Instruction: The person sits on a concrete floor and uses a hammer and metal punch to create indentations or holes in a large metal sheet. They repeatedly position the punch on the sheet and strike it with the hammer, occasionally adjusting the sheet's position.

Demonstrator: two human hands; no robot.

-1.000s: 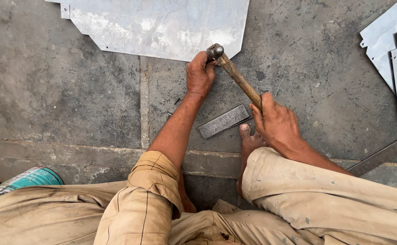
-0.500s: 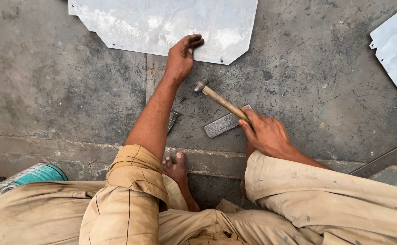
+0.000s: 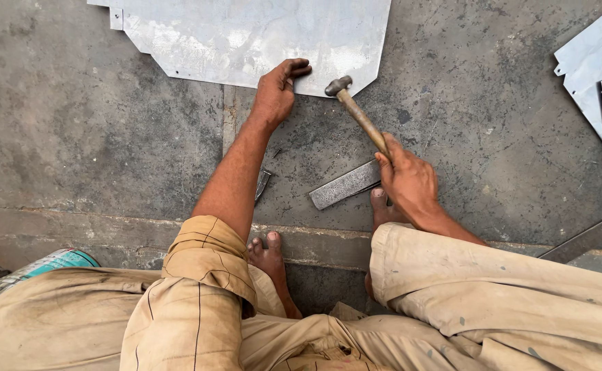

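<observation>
My left hand [image 3: 277,89] reaches forward and grips the near edge of a large grey sheet of metal [image 3: 246,34] that lies flat on the concrete floor. My right hand [image 3: 407,178] holds a wooden-handled hammer [image 3: 356,110] by the lower handle. Its steel head hovers just at the sheet's near edge, right of my left fingers. A flat steel bar [image 3: 346,184] lies on the floor beside my right hand, near my bare right toes. A small dark metal tool [image 3: 263,184] lies next to my left forearm.
More cut metal sheets [image 3: 600,75] lie at the right edge. A long metal strip [image 3: 586,237] runs diagonally at the lower right. A round teal tin [image 3: 57,262] sits at the lower left. A raised concrete step crosses under my bare feet [image 3: 270,257].
My left hand moved from the hammer head up to the sheet's edge. The hammer swung down toward the bar, then rose again to the sheet's edge.
</observation>
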